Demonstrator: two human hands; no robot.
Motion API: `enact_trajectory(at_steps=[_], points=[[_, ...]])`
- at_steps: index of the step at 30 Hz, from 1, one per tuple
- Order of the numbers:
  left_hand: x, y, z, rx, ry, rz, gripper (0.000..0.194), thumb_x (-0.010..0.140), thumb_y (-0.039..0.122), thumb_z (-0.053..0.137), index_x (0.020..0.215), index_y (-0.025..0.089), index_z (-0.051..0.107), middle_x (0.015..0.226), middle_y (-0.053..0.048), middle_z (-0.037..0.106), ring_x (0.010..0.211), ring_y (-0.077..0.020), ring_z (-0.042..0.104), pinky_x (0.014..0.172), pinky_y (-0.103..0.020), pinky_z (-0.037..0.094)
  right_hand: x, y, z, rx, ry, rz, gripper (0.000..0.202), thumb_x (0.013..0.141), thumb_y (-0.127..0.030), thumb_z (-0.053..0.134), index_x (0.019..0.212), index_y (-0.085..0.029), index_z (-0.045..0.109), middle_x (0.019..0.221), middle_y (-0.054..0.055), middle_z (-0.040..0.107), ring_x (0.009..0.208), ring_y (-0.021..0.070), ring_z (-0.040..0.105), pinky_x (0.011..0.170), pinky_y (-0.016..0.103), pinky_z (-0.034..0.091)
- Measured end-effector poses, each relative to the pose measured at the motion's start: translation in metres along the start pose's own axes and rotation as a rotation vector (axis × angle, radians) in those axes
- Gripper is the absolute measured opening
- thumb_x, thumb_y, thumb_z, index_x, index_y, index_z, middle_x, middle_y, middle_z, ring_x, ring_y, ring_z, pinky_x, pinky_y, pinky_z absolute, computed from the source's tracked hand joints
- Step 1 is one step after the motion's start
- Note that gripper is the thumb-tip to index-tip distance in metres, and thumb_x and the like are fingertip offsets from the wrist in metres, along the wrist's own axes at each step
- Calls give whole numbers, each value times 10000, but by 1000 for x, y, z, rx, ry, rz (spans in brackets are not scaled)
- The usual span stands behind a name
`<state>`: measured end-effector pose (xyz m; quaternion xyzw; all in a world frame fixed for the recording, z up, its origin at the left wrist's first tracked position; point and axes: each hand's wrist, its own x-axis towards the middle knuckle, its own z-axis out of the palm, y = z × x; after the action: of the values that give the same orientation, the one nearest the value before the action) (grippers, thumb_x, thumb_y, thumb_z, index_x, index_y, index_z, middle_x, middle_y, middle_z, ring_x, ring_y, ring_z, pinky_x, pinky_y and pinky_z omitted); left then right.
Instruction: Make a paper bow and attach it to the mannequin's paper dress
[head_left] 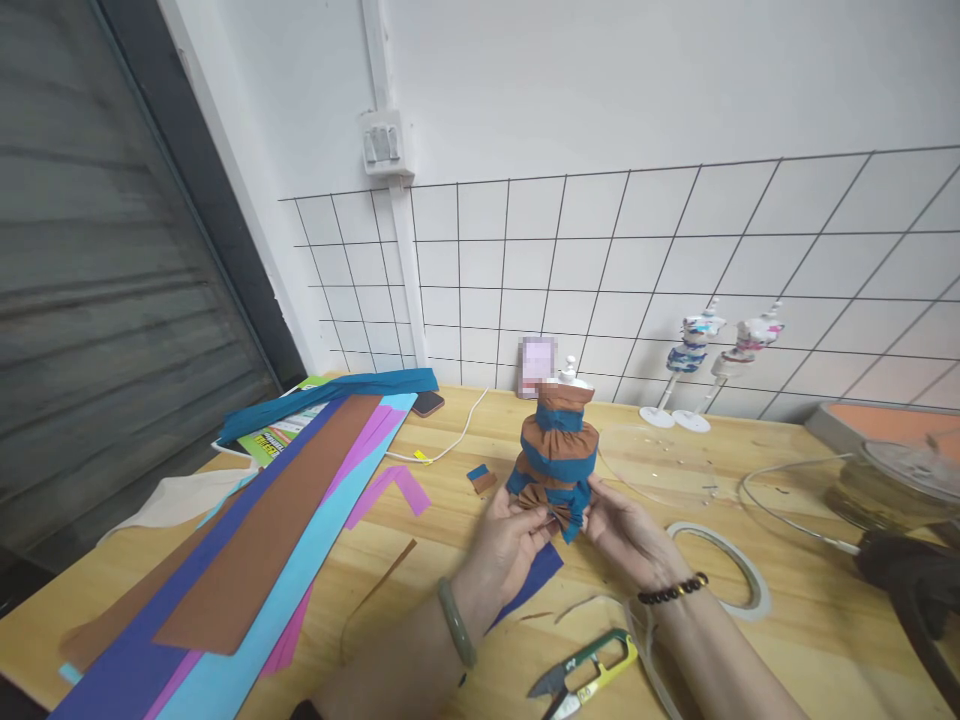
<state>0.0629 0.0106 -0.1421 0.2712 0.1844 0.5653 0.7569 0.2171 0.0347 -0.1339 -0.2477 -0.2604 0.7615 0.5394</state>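
Observation:
A small white dress form (569, 374) stands upright in front of me, wrapped in a striped brown and teal crepe-paper dress (559, 445) with gathered tiers. My left hand (514, 535) pinches the lower left of the dress, its thumb on a brown pleated piece near the hem. On the opposite side, my right hand (624, 532) grips the teal lower edge, its fingertips partly hidden behind the paper. Below the hands lies a dark blue paper piece (534, 580). Yellow and green thread snips (589, 675) rest on the table between my forearms.
Long paper strips (270, 540) in brown, blue, pink and turquoise cover the left side. A roll of white tape (757, 590) lies at right, near a glass pot (892, 490). Two small decorated dress forms (691, 350) stand by the wire grid. A phone (429, 403) and cable (469, 430) lie behind.

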Motion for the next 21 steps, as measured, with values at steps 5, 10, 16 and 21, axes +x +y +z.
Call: enact_trajectory(at_steps=[5, 10, 16, 21], points=[[-1, 0, 1, 1, -28, 10, 332, 679, 85, 656, 964, 193, 527, 925, -61, 642, 893, -196, 608, 892, -397, 392, -1, 0, -3, 12, 10, 7, 135, 811, -158, 578, 916, -219, 638, 852, 2, 732, 693, 126, 661, 643, 237, 531], [-1, 1, 1, 2, -2, 11, 354, 681, 60, 637, 983, 204, 519, 926, -53, 640, 903, -197, 605, 886, -398, 396, -2, -1, -3, 28, 14, 28, 152, 785, -162, 595, 911, -241, 630, 834, -2, 738, 698, 144, 674, 674, 290, 540], [-1, 0, 1, -1, 5, -2, 331, 658, 62, 653, 939, 192, 535, 895, -53, 642, 889, -194, 608, 878, -378, 398, -1, -2, -1, 39, 6, 10, 151, 768, -140, 589, 886, -224, 632, 831, 4, 740, 691, 147, 678, 670, 283, 541], [-2, 2, 2, 0, 28, -18, 328, 649, 67, 653, 934, 191, 549, 881, -49, 643, 852, -175, 604, 854, -356, 406, -1, -1, 0, 59, 15, 3, 131, 784, -137, 592, 878, -221, 627, 837, -2, 734, 709, 134, 674, 688, 255, 542]])
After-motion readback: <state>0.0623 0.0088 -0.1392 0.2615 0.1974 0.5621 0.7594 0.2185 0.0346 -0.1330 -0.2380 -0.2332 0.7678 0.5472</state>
